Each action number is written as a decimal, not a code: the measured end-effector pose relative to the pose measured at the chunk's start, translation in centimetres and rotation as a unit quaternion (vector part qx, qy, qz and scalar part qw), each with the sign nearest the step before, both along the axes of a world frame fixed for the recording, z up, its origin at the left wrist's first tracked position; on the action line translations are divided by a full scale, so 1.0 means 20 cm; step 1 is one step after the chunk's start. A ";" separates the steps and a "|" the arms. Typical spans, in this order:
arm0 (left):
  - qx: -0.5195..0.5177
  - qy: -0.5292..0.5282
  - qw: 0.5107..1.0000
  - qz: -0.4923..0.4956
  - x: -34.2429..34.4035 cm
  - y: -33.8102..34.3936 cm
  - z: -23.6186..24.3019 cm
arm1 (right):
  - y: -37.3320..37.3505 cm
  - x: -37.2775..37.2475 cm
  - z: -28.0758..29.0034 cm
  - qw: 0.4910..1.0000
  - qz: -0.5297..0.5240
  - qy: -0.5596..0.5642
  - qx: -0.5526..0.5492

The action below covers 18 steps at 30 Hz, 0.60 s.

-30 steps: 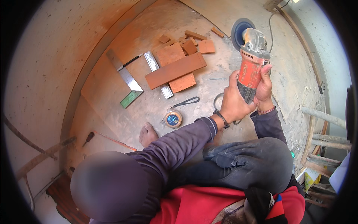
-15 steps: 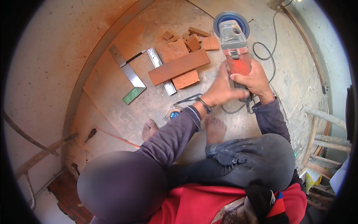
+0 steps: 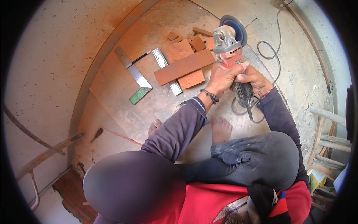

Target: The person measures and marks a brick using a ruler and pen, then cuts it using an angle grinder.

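Note:
With both hands I hold a red and black angle grinder (image 3: 230,56) above the floor. Its blue disc (image 3: 241,31) is tilted away at the far end. My left hand (image 3: 220,77) is closed around the body's left side, and my right hand (image 3: 256,79) grips the other side, thumbs close together. Just left of the grinder, a long reddish-brown tile strip (image 3: 184,68) lies across a rough brick (image 3: 192,79) and a metal bar (image 3: 159,59). Further left are a try square (image 3: 135,76) with a green handle and a thin black pencil-like marker (image 3: 140,58).
Broken tile pieces (image 3: 198,44) are heaped behind the brick. A power cord (image 3: 279,56) loops along the right floor. A screwdriver (image 3: 98,134) lies near the left wall, and wooden rungs (image 3: 330,143) stand at the right. My bare feet (image 3: 221,128) are close below.
My left hand has come up from near the handle and closed on the grinder's body. The grinder has turned, its disc now angled to the right. My left sleeve now mostly covers the tape measure.

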State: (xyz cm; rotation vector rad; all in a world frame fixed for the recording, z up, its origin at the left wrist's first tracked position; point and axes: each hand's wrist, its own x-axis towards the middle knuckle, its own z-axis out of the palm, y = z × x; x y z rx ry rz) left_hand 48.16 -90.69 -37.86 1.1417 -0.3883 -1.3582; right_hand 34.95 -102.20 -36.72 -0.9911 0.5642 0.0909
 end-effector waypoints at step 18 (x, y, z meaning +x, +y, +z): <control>0.308 -0.650 0.676 -0.162 0.75 -0.39 -0.36 | -0.08 -0.09 -0.08 0.972 -0.137 -0.030 -0.188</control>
